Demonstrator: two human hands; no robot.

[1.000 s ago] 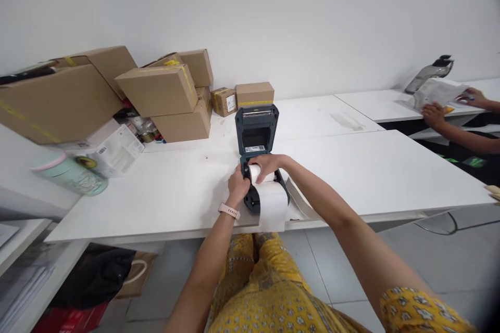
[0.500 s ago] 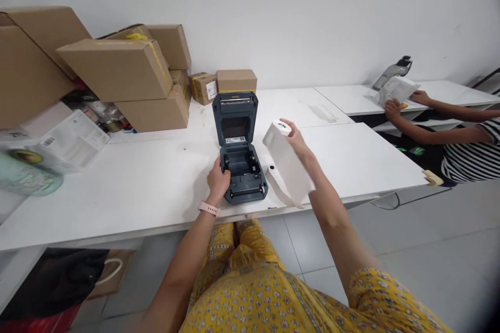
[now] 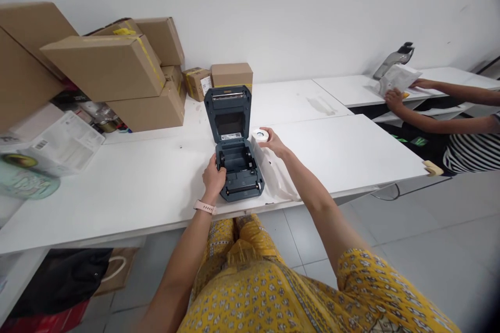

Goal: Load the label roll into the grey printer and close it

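Observation:
A dark blue-grey label printer stands on the white table with its lid raised and its inside bare of any roll. My left hand grips the printer's left side, thumb over the edge. Right beside the printer, my right hand is closed around a white label roll. A loose strip of white paper trails from near the roll toward the table's front edge. My right fingers partly cover the roll.
Cardboard boxes are stacked at the left, near a white carton and a mint bottle. Two smaller boxes stand by the wall. At the right, another person's hands hold a white package near a bottle.
My right hand has lowered the roll and moved it left, close to the printer's right side. The hanging paper now lies lower along the table. My left hand still holds the printer.

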